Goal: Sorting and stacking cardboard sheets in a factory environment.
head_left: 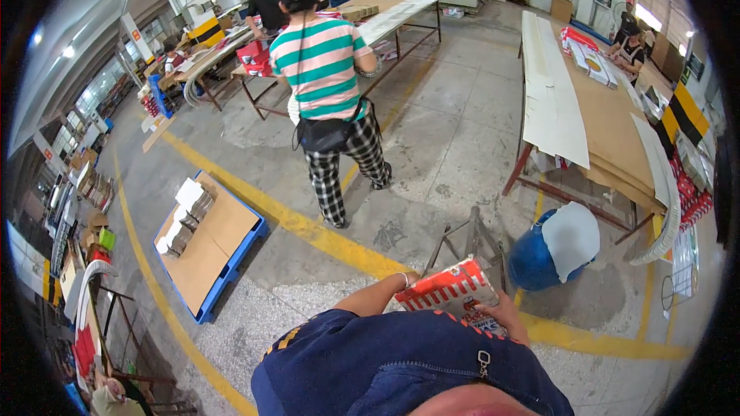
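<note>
A red and white printed stack of flat card sheets or folded cartons [455, 293] is held close against the front of my dark blue top. My right hand [506, 316] grips its right edge, with the thumb and fingers on the printed face. At the stack's left edge my left hand [412, 277] supports it; a pale bracelet circles the wrist and the fingers are mostly hidden behind the stack. Just beyond the stack stands a dark metal stand [474, 235]. To its right is a blue drum [532, 262] with a whitish sheet [572, 240] over it.
A blue pallet [231, 266] with brown board and several small bundles [185, 212] lies on the left floor. Ahead, a person in a striped shirt [327, 69] stands by a long table [401, 19]. Another table [593, 115] with large sheets runs along the right. Yellow lines cross the floor.
</note>
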`<state>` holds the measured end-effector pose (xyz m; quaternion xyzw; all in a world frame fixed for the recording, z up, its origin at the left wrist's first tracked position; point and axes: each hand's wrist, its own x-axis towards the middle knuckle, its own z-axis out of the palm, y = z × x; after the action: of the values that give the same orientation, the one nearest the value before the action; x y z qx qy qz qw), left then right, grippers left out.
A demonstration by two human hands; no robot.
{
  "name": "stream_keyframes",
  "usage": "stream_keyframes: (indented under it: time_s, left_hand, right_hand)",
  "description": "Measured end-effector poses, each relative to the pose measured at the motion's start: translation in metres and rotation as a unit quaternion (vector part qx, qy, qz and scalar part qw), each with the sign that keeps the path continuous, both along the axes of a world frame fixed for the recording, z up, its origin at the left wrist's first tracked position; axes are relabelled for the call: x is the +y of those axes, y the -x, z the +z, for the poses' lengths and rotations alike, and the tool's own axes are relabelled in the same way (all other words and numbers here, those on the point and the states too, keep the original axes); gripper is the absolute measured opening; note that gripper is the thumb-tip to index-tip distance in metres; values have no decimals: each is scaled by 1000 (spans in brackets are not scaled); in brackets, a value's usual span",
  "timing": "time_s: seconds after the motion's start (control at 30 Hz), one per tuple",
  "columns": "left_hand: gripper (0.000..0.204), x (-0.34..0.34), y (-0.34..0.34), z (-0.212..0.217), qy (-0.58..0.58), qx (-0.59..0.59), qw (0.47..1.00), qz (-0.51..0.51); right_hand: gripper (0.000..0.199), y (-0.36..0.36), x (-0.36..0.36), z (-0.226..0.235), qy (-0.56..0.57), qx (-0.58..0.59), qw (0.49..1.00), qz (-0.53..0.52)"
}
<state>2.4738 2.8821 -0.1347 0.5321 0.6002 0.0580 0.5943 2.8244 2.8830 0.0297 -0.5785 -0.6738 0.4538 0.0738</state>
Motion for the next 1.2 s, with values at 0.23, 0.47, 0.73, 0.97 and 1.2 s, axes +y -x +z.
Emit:
stream_keyframes:
  time_s: [0.23,0.47,0.73,0.97,1.2]
  left_hand:
    - [34,4,-20,-67,-85,-36,976,197]
    - [37,48,-92,5,25,-14,969,246]
    - [37,63,-127,16,74,61,995,31]
    - [37,99,-118,6,142,64,966,-205]
    - [38,137,-86,12,172,29,949,-263]
  right_hand:
    - [84,-11,99,10,-15,13,993,117]
    - [97,-62,223,-23,1,-11,968,250]
    - [89,-96,285,-64,68,42,947,312]
    - [95,-80,335,-47,-27,39,946,320]
    - [98,-85,322,-27,-11,34,961,275]
